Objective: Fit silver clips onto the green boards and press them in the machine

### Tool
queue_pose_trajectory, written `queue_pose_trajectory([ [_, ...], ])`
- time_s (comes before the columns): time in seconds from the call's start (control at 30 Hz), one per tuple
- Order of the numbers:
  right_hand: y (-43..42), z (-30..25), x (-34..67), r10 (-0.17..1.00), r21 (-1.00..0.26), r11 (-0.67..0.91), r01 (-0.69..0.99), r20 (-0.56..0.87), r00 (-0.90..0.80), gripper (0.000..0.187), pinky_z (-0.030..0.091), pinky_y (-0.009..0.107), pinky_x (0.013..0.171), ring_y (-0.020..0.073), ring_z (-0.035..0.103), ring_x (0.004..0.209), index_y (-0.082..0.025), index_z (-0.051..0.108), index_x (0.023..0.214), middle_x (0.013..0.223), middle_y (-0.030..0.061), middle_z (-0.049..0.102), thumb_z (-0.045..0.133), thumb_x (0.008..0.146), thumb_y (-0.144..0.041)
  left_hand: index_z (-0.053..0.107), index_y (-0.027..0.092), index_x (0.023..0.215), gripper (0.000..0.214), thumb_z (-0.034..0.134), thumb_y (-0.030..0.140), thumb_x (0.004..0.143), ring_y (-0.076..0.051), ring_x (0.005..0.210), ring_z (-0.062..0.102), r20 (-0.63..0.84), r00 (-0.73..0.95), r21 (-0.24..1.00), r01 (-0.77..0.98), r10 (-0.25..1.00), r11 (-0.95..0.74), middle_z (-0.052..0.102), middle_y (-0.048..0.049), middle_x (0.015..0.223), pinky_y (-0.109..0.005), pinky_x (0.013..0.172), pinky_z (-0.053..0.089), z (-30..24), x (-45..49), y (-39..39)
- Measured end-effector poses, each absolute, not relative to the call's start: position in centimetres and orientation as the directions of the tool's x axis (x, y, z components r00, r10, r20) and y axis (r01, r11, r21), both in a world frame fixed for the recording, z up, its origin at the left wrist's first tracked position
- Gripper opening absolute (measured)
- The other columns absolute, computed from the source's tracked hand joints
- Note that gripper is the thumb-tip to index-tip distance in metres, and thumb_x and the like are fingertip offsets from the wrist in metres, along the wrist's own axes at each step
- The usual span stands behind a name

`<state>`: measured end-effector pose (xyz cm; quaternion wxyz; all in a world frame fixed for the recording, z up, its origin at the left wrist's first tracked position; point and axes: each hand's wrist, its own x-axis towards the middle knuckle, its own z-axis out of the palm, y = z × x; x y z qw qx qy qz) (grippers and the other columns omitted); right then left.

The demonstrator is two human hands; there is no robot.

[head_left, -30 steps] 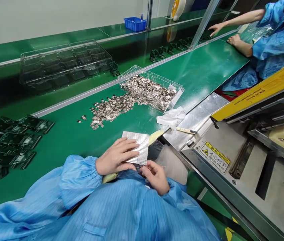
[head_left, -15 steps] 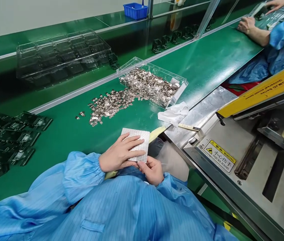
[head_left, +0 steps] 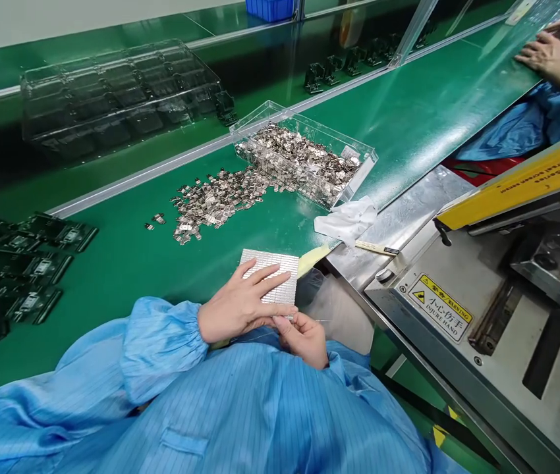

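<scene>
A silver sheet (head_left: 287, 271), ruled into a grid of small rectangles, lies near the table's front edge. My left hand (head_left: 240, 299) is spread flat over it, fingers apart and pressed on its face. At its lower right corner, my right hand (head_left: 304, 339) is closed in a pinch, thumb against forefinger. A tiny silvery bit shows at those fingertips, but what they grip is mostly hidden. Beyond the sheet, a pile of small metal parts (head_left: 218, 201) spills from a clear plastic box (head_left: 362, 174) holding more of them.
Dark green circuit boards (head_left: 33, 266) lie at the left. A clear tray (head_left: 122, 99) stands behind the rail. A white cloth (head_left: 346, 220) and a cutter-like tool (head_left: 376, 248) rest beside a metal machine (head_left: 408, 263) at right. A co-worker's hands (head_left: 551, 52) are at the far right.
The view has shifted slightly. My left hand stays on the sheet and my right hand stays pinched at its lower corner. The co-worker's hands have come together on the table.
</scene>
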<state>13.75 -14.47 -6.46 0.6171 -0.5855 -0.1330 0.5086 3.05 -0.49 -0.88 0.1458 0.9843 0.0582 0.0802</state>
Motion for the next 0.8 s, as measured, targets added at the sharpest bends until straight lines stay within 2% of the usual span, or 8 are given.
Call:
queue_pose_trajectory([
  [0.07,-14.6,-6.3,13.6,0.749,-0.852,-0.215,-0.478,-0.458,0.479,0.049,0.017,0.019,0.036,0.0044,0.025,0.036,-0.016,0.056,0.058,0.040,-0.0071,0.041,0.077,0.062,-0.060,0.052,0.047,0.130,0.040,0.054,0.041,0.090,-0.035,0.137,0.037,0.133,0.979,0.294,0.108,0.152,-0.950,0.044,-0.0083,0.148,-0.061,0.107,0.024,-0.8,3.1,-0.7],
  [0.2,-14.6,-5.8,13.3,0.692,-0.865,-0.224,-0.448,-0.465,0.552,0.048,0.022,0.020,0.036,0.0056,0.028,0.037,-0.017,0.056,0.056,0.040,-0.0060,0.043,0.077,0.062,-0.060,0.056,0.044,0.127,0.037,0.054,0.038,0.091,-0.035,0.137,0.037,0.149,0.971,0.320,0.131,0.187,-0.938,0.043,-0.0087,0.148,-0.063,0.107,0.025,-0.8,3.2,-1.0],
  [0.4,-14.6,-4.9,13.0,0.610,-0.941,-0.248,-0.232,-0.337,0.717,0.046,0.031,0.022,0.037,0.0081,0.036,0.037,-0.017,0.056,0.053,0.041,-0.0037,0.047,0.074,0.067,-0.057,0.058,0.042,0.125,0.035,0.055,0.035,0.091,-0.036,0.136,0.039,0.176,0.955,0.325,0.173,0.239,-0.930,0.045,-0.0098,0.147,-0.064,0.106,0.025,-1.2,3.3,-1.6],
  [0.57,-14.9,-4.3,13.3,0.665,-0.954,-0.288,-0.080,-0.259,0.701,0.040,0.037,0.023,0.042,0.0112,0.046,0.041,-0.017,0.062,0.057,0.045,-0.0005,0.055,0.066,0.077,-0.051,0.056,0.040,0.128,0.038,0.056,0.037,0.090,-0.039,0.136,0.037,0.177,0.954,0.287,0.187,0.243,-0.940,0.042,-0.0129,0.148,-0.067,0.104,0.024,-1.5,3.3,-1.9],
  [0.8,-15.4,-4.5,13.8,0.721,-0.941,-0.339,0.000,-0.260,0.643,0.038,0.037,0.023,0.045,0.0115,0.047,0.045,-0.015,0.063,0.064,0.052,0.0003,0.059,0.064,0.079,-0.050,0.056,0.037,0.129,0.037,0.053,0.031,0.092,-0.036,0.137,0.037,0.191,0.967,0.296,0.105,0.167,-0.950,0.045,-0.0138,0.146,-0.065,0.105,0.023,-1.7,2.8,-1.2],
])
